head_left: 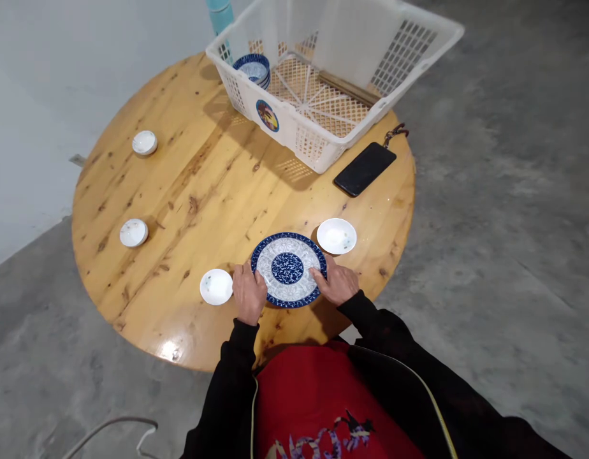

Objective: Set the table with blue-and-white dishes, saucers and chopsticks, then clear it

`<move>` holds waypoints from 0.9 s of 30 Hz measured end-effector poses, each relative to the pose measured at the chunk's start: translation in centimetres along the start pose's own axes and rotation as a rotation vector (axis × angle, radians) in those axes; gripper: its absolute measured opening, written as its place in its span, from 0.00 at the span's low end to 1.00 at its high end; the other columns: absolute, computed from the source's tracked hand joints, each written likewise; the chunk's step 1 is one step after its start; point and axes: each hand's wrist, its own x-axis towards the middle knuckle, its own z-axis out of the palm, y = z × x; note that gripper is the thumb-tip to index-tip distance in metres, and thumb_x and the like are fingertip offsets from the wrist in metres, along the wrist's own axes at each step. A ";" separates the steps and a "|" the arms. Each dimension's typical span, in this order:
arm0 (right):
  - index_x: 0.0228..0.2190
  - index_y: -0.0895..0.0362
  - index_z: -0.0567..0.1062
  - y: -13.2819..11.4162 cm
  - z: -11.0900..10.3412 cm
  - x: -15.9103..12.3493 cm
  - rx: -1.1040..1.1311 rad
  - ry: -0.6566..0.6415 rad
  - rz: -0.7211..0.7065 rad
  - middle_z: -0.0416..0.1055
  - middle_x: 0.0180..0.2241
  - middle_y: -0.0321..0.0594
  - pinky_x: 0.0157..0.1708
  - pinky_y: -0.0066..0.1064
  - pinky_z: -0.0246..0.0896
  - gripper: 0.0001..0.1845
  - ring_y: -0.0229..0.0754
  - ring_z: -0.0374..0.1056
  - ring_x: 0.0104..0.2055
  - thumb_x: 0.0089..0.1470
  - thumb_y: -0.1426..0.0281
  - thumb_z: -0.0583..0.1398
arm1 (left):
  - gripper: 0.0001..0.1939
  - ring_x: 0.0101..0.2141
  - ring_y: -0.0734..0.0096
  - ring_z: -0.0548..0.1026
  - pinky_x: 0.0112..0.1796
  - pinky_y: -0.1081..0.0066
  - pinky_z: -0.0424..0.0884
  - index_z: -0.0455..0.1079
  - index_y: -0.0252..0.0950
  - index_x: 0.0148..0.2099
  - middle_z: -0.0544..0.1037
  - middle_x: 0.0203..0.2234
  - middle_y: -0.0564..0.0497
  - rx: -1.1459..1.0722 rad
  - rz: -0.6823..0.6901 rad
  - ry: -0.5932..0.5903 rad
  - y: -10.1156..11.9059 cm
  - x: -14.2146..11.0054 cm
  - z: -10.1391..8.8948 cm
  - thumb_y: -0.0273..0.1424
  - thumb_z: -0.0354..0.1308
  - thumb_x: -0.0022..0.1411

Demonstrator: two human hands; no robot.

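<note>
A round blue-and-white patterned plate (pixel 287 268) is held by its rim between my two hands, low over or on the near part of the table. My left hand (pixel 249 293) grips its left edge, thumb on top and fingers underneath. On the opposite edge my right hand (pixel 339 282) is closed the same way. Just left of my left hand sits a small white dish (pixel 216 287). A white oval bowl (pixel 336 236) lies beyond my right hand, close to the plate's upper right rim. Whether the plate touches the wood cannot be seen.
Two small white bowls (pixel 145 143) (pixel 134 233) stand on the left of the round wooden table (pixel 180 191). A white plastic basket (pixel 318 143) at the back holds stacked blue-and-white bowls (pixel 253 69) and brown sticks (pixel 349 88). A phone (pixel 364 168) lies right; a turquoise bottle (pixel 220 16) stands behind.
</note>
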 end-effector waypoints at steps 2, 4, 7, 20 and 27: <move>0.52 0.65 0.69 -0.1 -0.1 0.0 -0.021 -0.020 -0.009 0.78 0.29 0.53 0.32 0.35 0.60 0.32 0.56 0.74 0.32 0.63 0.51 0.49 | 0.15 0.46 0.52 0.72 0.47 0.58 0.68 0.69 0.32 0.51 0.72 0.39 0.41 0.030 0.006 0.016 -0.1 -0.1 0.3 0.26 0.47 0.66; 0.53 0.65 0.69 -0.2 -0.1 0.1 -0.028 -0.024 -0.023 0.78 0.28 0.52 0.32 0.35 0.60 0.32 0.56 0.74 0.32 0.63 0.51 0.48 | 0.16 0.46 0.52 0.71 0.47 0.58 0.68 0.68 0.31 0.53 0.72 0.40 0.40 0.062 0.014 0.026 -0.2 -0.2 0.4 0.26 0.47 0.67; 0.53 0.65 0.69 -0.4 0.1 0.2 -0.033 -0.016 -0.034 0.78 0.28 0.53 0.31 0.35 0.61 0.32 0.55 0.75 0.31 0.63 0.52 0.49 | 0.17 0.46 0.51 0.72 0.47 0.58 0.68 0.68 0.28 0.55 0.72 0.41 0.38 0.110 0.023 0.026 -0.1 -0.2 0.3 0.25 0.46 0.67; 0.52 0.61 0.73 -1.2 1.3 0.5 0.255 0.028 -0.015 0.78 0.46 0.55 0.43 0.42 0.70 0.29 0.57 0.76 0.47 0.62 0.53 0.51 | 0.17 0.51 0.51 0.73 0.53 0.54 0.69 0.70 0.33 0.53 0.76 0.45 0.39 -0.126 -0.004 0.000 -2.8 1.3 0.7 0.34 0.48 0.68; 0.41 0.59 0.79 -2.6 2.3 1.9 0.716 -0.006 0.185 0.80 0.41 0.52 0.46 0.44 0.69 0.29 0.59 0.75 0.46 0.51 0.48 0.57 | 0.24 0.54 0.48 0.75 0.56 0.55 0.68 0.73 0.29 0.51 0.79 0.49 0.34 -0.739 -0.177 -0.139 -2.6 2.4 1.5 0.42 0.57 0.61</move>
